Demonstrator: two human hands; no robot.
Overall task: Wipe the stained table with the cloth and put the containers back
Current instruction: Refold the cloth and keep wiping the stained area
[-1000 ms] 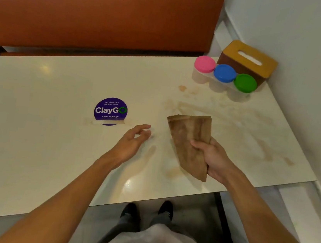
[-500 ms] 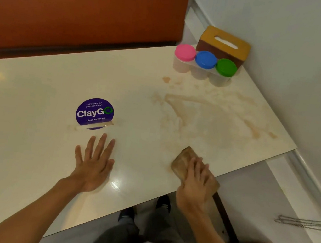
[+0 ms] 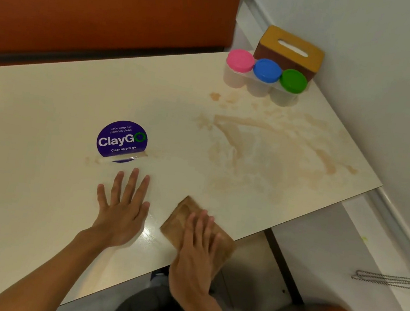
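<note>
A person is leaning over a cream table (image 3: 40,186) and pressing a folded brown cloth (image 3: 181,215) onto it at the near edge with the right hand (image 3: 197,252). The fingers are lying straight and flat across the fabric rather than curling round it, and the cloth's nearer end appears to be overhanging that edge. The left hand (image 3: 123,212) is resting palm down on the tabletop just beside the cloth, fingers spread and straight, grasping nothing. Light brown stains (image 3: 264,149) are spreading in smears and blotches over the right half of the table, between the cloth and the far right corner, and are reaching almost to the right-hand edge. In that corner three clear containers (image 3: 258,88) are standing upright in a touching row, wearing a pink lid (image 3: 240,60), a blue lid (image 3: 267,70) and a green lid (image 3: 293,81). They are standing directly in front of a brown tissue box (image 3: 291,49) with a yellow top, which is sitting close to the white wall (image 3: 376,73). A round purple sticker (image 3: 122,140) reading "ClayGo" is lying on the table just beyond the left hand's fingertips, a strip of tape crossing its lower edge. An orange padded seat back (image 3: 101,0) is running along the far side of the table, and a thin metal wire object (image 3: 390,280) is showing at the right margin.
</note>
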